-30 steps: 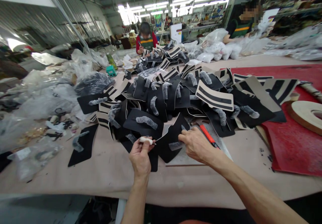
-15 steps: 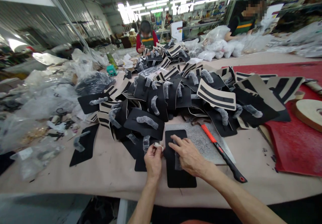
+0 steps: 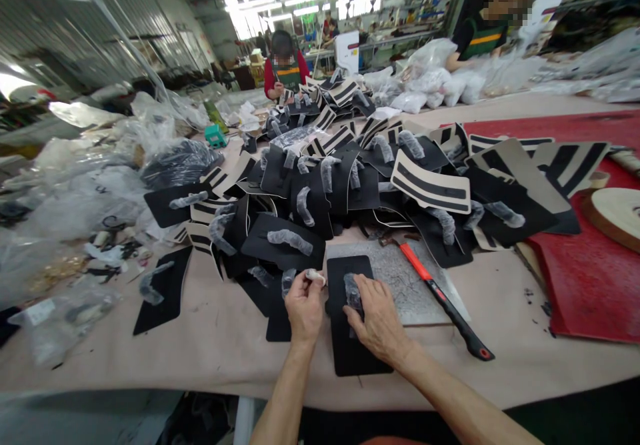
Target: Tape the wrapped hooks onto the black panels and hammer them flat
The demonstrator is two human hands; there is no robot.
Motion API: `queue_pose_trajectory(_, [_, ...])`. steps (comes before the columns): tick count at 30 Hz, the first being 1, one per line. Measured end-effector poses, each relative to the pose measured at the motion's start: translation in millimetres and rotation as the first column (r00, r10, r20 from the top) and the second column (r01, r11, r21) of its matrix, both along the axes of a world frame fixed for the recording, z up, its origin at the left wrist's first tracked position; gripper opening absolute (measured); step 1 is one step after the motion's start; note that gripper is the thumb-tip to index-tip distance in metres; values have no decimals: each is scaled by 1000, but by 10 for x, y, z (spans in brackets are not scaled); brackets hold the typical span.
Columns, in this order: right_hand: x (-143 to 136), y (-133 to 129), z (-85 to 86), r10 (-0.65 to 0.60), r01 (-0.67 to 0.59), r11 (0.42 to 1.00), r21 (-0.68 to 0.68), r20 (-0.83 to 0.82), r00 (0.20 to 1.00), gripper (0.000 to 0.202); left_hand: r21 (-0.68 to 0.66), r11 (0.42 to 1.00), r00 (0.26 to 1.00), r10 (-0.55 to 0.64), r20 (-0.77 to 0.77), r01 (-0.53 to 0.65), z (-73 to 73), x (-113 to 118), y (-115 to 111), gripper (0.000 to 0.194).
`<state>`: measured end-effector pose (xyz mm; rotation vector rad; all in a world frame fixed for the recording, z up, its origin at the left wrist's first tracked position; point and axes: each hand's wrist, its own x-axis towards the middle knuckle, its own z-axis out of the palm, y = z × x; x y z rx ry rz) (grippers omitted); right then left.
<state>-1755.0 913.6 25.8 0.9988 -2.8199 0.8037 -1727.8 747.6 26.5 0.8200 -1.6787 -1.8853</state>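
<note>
My left hand [image 3: 305, 311] is closed, pinching a small white piece [image 3: 315, 275] between thumb and fingertips; its exact kind is unclear. Just right of it, a black rectangular panel [image 3: 357, 358] lies flat, partly over a grey slab [image 3: 425, 278]. On the panel is a handle wrapped in clear plastic [image 3: 352, 290]. My right hand [image 3: 380, 311] curls over this handle, thumb on the near left side and fingers across its right side, hiding part of it. A hammer [image 3: 440, 295] with a red and black grip lies to the right.
Beyond my hands is a heap of black panels [image 3: 283, 241] with wrapped handles and striped backs. Plastic bags [image 3: 75, 305] crowd the left. A red sheet [image 3: 590, 285] and a tape roll [image 3: 617, 208] lie right. Two co-workers [image 3: 286, 68] are at the far side.
My right hand's fingers have gone from stretched over the panel to curled at the wrapped handle. The left hand has risen slightly, showing more of the white piece. The view has shifted slightly.
</note>
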Motion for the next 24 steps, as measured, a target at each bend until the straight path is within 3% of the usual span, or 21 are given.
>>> queue_pose_trajectory(4, [15, 13, 39, 8, -7, 997, -71, 19, 1000, 53, 89, 987, 983, -121, -136, 134, 69, -355, -4, 32])
queue_pose_trajectory(8, [46, 5, 42, -7, 10, 996, -86, 36, 999, 54, 113, 967, 966, -211, -151, 229, -24, -552, -8, 30])
queue_pose_trajectory(16, [33, 54, -58, 22, -19, 991, -133, 22, 1000, 46, 55, 959, 956, -269, -119, 277, -281, -459, -16, 25])
queue_pose_trajectory(24, [5, 32, -35, 15, -14, 992, -123, 9, 1000, 39, -29, 954, 950, -300, -88, 299, -231, -518, 51, 17])
